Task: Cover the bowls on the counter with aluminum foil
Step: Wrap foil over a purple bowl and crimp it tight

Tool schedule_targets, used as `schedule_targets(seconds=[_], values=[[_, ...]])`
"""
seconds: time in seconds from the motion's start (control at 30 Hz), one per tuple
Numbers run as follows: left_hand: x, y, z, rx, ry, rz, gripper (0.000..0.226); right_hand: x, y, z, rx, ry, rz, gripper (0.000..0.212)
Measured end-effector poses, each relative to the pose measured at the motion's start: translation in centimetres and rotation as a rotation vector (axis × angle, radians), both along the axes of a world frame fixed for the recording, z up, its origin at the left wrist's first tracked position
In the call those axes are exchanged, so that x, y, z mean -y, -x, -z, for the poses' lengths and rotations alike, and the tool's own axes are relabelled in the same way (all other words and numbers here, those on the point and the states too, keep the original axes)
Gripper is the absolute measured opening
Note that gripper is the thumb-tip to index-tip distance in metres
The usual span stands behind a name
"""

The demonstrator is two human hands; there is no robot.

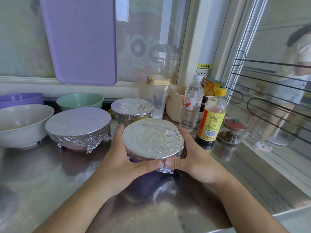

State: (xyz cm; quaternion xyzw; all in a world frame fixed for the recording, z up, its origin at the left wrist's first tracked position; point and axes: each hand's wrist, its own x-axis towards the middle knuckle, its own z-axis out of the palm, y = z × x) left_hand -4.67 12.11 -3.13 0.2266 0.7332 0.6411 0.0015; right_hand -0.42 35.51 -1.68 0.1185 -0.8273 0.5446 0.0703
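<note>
We cup a foil-covered bowl (152,140) between both hands at the centre of the steel surface (42,179), the left hand (125,158) curled round its left side, the right hand (190,158) round its right, thumbs pinching a loose foil flap at the near rim. That flap lies directly between the thumbs, equally near either hand. Two more foil-wrapped bowls, a large one (78,127) to the left and a small one (132,109) behind, sit close by. A white bowl (21,125), a green bowl (80,100) and purple bowls (20,98) remain uncovered at far left. A water bottle (191,105) and sauce bottle (212,118) crowd the right.
</note>
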Motion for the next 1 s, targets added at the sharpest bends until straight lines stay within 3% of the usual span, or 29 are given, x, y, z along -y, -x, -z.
schedule_targets(seconds=[0.07, 0.17, 0.23, 0.67, 1.0], values=[[-0.1, 0.0, -0.1, -0.014, -0.007, -0.015, 0.104, -0.1, 0.1, 0.2, -0.005, -0.026, 0.013, 0.121], [0.0, 0.3, 0.3, -0.019, -0.013, -0.013, 0.146, -0.1, 0.1, 0.2, -0.014, -0.061, 0.024, 0.112], [0.1, 0.3, 0.2, -0.007, -0.015, -0.008, 0.155, -0.1, 0.1, 0.2, -0.009, -0.083, 0.014, 0.107], [0.2, 0.4, 0.4, -0.023, 0.028, -0.029, 0.159, 0.1, 0.5, 0.9, -0.081, -0.343, 0.104, 0.114], [0.0, 0.1, 0.4, -0.037, 0.012, -0.039, 0.151, 0.6, 0.9, 1.7, -0.101, -0.415, 0.217, 0.12]])
